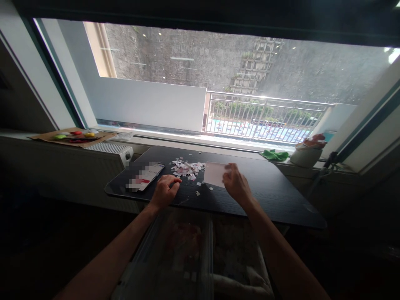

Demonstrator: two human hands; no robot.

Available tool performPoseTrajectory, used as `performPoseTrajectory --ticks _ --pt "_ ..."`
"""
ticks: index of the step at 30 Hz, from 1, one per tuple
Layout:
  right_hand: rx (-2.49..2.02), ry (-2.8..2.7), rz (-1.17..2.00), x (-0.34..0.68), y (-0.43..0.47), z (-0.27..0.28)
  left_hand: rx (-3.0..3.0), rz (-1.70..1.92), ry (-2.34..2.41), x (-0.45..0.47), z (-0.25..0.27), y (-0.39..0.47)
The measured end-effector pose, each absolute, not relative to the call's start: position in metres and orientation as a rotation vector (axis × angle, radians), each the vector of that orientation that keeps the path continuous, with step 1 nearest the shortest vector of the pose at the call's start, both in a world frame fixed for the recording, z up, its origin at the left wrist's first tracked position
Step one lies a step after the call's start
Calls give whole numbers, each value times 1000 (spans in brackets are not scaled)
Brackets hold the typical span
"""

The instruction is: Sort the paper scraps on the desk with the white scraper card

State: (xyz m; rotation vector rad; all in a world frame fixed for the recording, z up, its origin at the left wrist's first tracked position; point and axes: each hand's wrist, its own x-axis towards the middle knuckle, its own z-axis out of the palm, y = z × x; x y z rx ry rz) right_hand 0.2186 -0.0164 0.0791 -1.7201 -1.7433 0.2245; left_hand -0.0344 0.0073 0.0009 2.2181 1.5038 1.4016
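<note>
On the dark table (259, 196), a loose heap of small pale paper pieces (187, 168) lies in the middle, with a few stray bits nearer me. My left hand (165, 191) rests at the near side of the heap, fingers curled together; anything in them is too small to make out. A flat, pale pinkish rectangular sheet (214, 173) lies just right of the heap. Over its right edge is my right hand (236, 183), fingers bent in and thumb close to them, a little blurred. Whether it pinches a small piece is hidden.
A phone (150, 177) with a lit screen lies left of my left hand. Beyond the table, the window sill carries a green cloth (275, 155) and a pale pot (308, 154). A radiator (115, 152) stands at left; a clear plastic bin (175, 254) sits below the front edge.
</note>
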Motion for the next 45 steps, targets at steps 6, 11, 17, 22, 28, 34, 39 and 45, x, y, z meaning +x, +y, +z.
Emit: performPoseTrajectory --ticks 6,11,17,22,28,34,39,45 --pt "-1598 -1722 344 215 0 66 2214 1405 1497 -35 1 7" --pt "-1541 -1697 427 224 -6 61 2207 1415 1492 -35 0 8" --pt "-1527 -1723 527 235 -16 63 2209 1422 1492 -35 0 7" --pt "-1536 -1710 551 238 -28 69 2212 1413 1494 -34 0 8" --pt "-1604 -1672 537 246 -29 70 2207 1418 1497 -36 -1 8" --pt "-1670 -1506 460 264 -22 81 2207 1416 1497 -35 -1 8" --pt "-1662 -1382 650 268 -6 64 2208 1427 1497 -36 0 7" --pt "-1675 -1242 822 292 -21 67 2205 1406 1496 -34 0 8"
